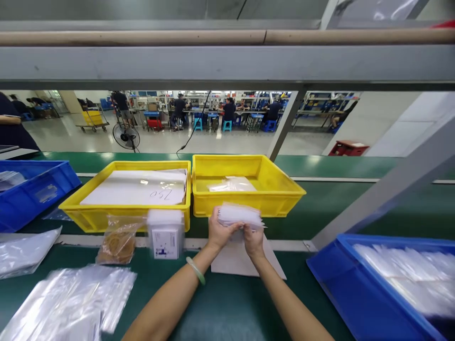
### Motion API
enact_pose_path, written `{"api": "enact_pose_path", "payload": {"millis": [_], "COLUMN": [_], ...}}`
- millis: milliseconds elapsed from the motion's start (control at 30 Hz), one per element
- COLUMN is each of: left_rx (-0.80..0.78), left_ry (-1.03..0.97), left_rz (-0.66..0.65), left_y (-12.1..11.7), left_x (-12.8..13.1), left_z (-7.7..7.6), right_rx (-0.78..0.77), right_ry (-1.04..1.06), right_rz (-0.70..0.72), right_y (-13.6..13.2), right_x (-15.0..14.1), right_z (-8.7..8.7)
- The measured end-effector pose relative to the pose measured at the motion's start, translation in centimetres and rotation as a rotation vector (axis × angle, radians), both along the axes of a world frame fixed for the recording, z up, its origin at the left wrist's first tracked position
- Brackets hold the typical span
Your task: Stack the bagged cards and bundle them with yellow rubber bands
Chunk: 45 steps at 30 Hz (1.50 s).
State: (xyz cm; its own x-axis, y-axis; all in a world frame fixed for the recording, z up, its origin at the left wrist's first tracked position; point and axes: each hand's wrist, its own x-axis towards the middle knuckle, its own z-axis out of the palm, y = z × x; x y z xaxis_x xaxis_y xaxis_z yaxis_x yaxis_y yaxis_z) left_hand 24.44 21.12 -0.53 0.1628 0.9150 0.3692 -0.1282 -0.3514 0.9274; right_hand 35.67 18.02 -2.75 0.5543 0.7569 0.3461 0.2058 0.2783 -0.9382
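Left hand [219, 233] and right hand [253, 240] gripped a stack [240, 215] (white, edges uneven), which rose between them, above a paper [232, 263], just before the near edge of the right yellow bin [249, 197]

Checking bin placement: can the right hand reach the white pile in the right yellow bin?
Probably yes: the white pile lies in an open-topped yellow bin just beyond the right hand. But it grips the white stack with the left hand, so it may need freeing first.
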Motion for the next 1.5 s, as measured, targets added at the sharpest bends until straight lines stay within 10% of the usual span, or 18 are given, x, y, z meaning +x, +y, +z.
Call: {"api": "enact_pose_path", "payload": {"millis": [200,367,467,633,733,1000,1300,1500], "left_rx": [-0.053,-0.033,0.241,0.126,-0.183,-0.264,-0.447,-1.012], "left_ry": [0.146,0.273,0.395,0.382,0.330,0.178,-0.121,-0.741], "left_rz": [0.117,0.098,0.126,0.685,0.617,0.299,0.208,-0.057], "left_y": [5.6,-0.2,-4.7,-5.5,-2.7,0.7,-4.6,-13.3], "left_x": [2.4,-2.5,-8.4,-18.3,-21.4,-20.9,-19.8,-19.3], "left_z": [-4.4,-4.5,-3.6,-4.1,-4.8,-4.9,-3.7,-2.6], "right_rx": [-0.090,-0.147,-0.091,-0.014,-0.185,-0.270,-0.243,-0.342], "right_ry": [-0.002,-0.046,-0.102,-0.191,-0.120,-0.007,-0.086,-0.344], "right_rz": [0.037,0.045,-0.076,0.242,0.626,0.651,0.680,0.839], "right_y": [5.3,3.6,0.9,-2.2,-0.9,3.4,-3.3,-12.7], "right_x": [3.4,4.6,3.9,-2.9,-8.5,-17.0,-17.7,-15.5], "right_z": [-3.7,-5.2,-4.3,-2.3,-2.6,-5.0,2.6,8.1]}}
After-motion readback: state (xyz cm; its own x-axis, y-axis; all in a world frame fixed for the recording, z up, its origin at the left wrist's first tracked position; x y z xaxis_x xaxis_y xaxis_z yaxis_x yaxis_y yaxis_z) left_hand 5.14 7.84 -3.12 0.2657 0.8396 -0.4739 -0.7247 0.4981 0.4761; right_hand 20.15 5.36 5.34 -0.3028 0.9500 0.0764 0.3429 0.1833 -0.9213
